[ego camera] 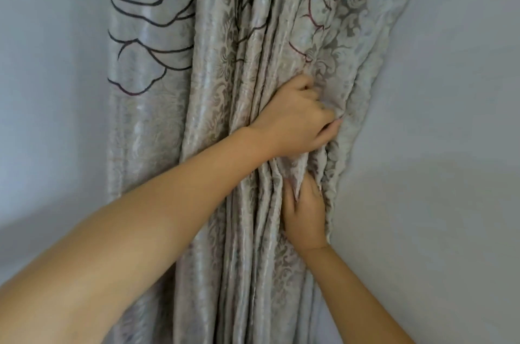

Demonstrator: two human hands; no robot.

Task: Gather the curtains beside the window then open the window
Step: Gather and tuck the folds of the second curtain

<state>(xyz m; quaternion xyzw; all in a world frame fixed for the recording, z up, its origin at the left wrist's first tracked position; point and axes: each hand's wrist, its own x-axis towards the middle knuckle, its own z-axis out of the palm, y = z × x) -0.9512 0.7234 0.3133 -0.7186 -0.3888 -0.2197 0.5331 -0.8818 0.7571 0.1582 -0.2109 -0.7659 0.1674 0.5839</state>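
Head view: both hands, left hand (292, 121), right hand (305, 214), seemingly clutching bunched curtain (174, 107)

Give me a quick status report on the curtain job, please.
Left hand shut on curtain, bunching folds. Right hand gripping same bundle lower down. Curtain gathered against wall. Window not in view; nothing in the way.

- One curtain (247, 62), bunched into many folds, grey-beige with dark petal outlines.
- Two bare hands: one left hand (292, 118) and one right hand (305, 214), both gripping the cloth.
- One plain wall (436, 146) behind it.
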